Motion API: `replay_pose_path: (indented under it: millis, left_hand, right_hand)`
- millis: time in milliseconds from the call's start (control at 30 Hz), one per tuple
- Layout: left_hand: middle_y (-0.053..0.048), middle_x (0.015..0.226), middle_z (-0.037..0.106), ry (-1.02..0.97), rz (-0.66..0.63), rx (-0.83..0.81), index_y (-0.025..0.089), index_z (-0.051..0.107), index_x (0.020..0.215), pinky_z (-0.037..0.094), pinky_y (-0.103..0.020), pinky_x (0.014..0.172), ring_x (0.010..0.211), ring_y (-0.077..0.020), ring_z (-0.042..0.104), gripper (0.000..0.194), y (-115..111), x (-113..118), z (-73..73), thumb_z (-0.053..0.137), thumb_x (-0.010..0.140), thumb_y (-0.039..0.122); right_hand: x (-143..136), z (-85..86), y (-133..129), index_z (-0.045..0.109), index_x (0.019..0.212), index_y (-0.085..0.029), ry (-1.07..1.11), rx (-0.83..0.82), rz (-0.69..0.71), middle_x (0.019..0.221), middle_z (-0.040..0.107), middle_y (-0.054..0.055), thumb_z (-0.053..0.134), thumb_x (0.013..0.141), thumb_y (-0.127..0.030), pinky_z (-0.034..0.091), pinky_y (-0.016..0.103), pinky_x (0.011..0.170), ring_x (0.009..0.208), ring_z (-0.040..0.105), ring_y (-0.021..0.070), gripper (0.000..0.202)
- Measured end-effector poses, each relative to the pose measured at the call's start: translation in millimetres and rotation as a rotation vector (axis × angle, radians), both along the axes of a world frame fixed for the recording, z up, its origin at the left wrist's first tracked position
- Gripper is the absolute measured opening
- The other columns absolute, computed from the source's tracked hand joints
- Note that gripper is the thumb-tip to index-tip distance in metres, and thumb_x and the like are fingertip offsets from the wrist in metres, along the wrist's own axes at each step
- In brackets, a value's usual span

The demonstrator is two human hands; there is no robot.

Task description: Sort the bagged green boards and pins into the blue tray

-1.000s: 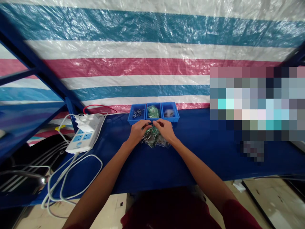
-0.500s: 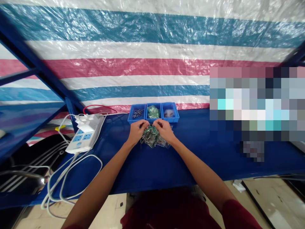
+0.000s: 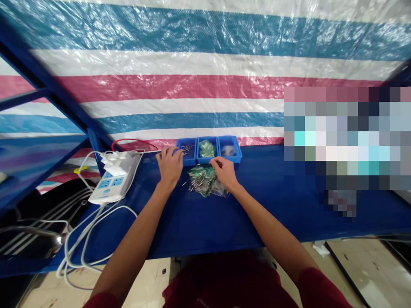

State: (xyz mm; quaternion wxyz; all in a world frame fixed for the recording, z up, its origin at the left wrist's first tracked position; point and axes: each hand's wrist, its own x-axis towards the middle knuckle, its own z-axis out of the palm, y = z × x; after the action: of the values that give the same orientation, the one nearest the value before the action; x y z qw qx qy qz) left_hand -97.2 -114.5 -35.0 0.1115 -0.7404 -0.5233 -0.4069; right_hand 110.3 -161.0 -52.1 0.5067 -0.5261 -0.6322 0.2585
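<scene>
Left hand (image 3: pixel 170 166) at leftmost bin (image 3: pixel 189 162); power strip mark (image 3: pixel 105 192) unreadable.

My head camera is looking forward and down over my left hand (image 3: pixel 170 169) and right hand (image 3: pixel 225 174); it is facing nearby striped sheeting (image 3: pixel 192 87).

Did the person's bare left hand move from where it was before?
Yes. The bare left hand moved left, toward the white plastic power strip, and is now by the leftmost blue plastic bin.
</scene>
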Motion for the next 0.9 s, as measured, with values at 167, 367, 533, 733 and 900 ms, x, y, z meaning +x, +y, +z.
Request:
replay_pose_path:
  millis: [167, 367, 533, 733, 900]
  left_hand:
    - [-0.009, 0.093, 0.071, 0.240, -0.387, -0.138, 0.017, 0.070, 0.098, 0.047, -0.033, 0.081, 0.090, -0.0216, 0.063, 0.028, -6.3, 8.7, -9.9, 0.049, 0.095, 0.035]
    - [-0.008, 0.085, 0.071, 0.352, -0.498, -0.196, 0.018, 0.071, 0.084, 0.047, -0.031, 0.073, 0.080, -0.0202, 0.064, 0.025, -8.6, 9.6, -15.8, 0.052, 0.092, 0.032]
    - [-0.007, 0.085, 0.071, -0.015, -0.448, -0.158, 0.017, 0.069, 0.085, 0.047, -0.029, 0.077, 0.078, -0.0180, 0.064, 0.026, -19.1, 16.3, -6.2, 0.050, 0.093, 0.033]
    - [-0.003, 0.079, 0.069, -0.539, -0.507, -0.434, 0.016, 0.065, 0.090, 0.049, -0.026, 0.066, 0.068, -0.0151, 0.062, 0.026, -33.2, 30.4, -0.3, 0.060, 0.086, 0.041]
    - [0.004, 0.062, 0.059, -0.733, -0.649, -0.691, 0.017, 0.058, 0.109, 0.048, -0.023, 0.057, 0.056, -0.0126, 0.059, 0.045, -33.4, 37.8, -0.3, 0.075, 0.073, 0.037]
  right_hand:
    - [2.3, -7.3, 4.1, 0.066, 0.074, -0.019, -0.268, 0.062, 0.018, 0.074, 0.064, 0.002, 0.053, 0.082, -0.019, 0.039, 0.027, 0.067, 0.066, 0.054, 0.0157, 0.015]
    - [4.2, -6.6, 3.8, 0.067, 0.078, -0.019, -0.253, 0.063, -0.026, 0.078, 0.066, 0.003, 0.053, 0.085, -0.020, 0.041, 0.029, 0.069, 0.064, 0.054, 0.0157, 0.016]
    - [2.3, -4.2, 2.3, 0.068, 0.096, -0.020, -0.156, 0.095, 0.059, 0.088, 0.064, 0.005, 0.059, 0.086, -0.032, 0.044, 0.029, 0.067, 0.065, 0.052, 0.0144, 0.018]
    - [-1.5, -2.1, 1.3, 0.061, 0.072, -0.019, -0.054, 0.108, 0.162, 0.068, 0.058, 0.001, 0.060, 0.085, -0.038, 0.040, 0.027, 0.062, 0.063, 0.051, 0.0144, 0.023]
    - [-1.9, 0.1, -0.2, 0.046, 0.057, -0.020, 0.012, 0.067, 0.070, 0.053, 0.046, -0.003, 0.061, 0.084, -0.045, 0.034, 0.026, 0.054, 0.053, 0.043, 0.0120, 0.040]
